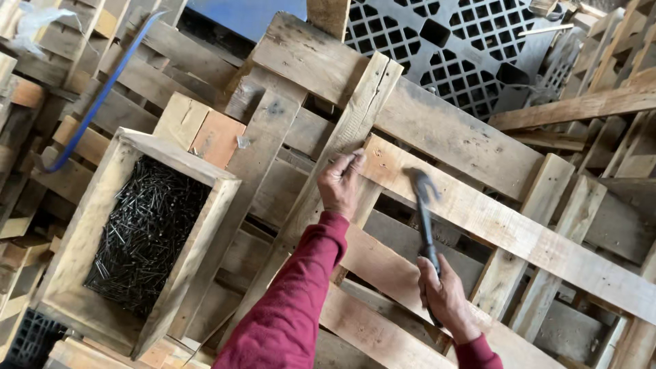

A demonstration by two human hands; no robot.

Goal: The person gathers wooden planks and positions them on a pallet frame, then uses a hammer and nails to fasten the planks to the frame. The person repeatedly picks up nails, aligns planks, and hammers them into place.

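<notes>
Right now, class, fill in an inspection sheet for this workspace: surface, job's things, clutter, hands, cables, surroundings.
Surface: pale weathered wooden pallet of crossed slats, lying tilted over other boards.
Job's things: dark metal hammer, head blurred above a slat; open wooden box of dark nails beside it.
Clutter: loose planks and offcuts; white scrap at top left.
Hands: left hand, in a red sleeve, fingers pinched at a slat's edge; right hand gripping the hammer handle.
Cables: blue strap, curved over boards.
Surroundings: black plastic grid pallet; stacked wooden pallets.
</notes>
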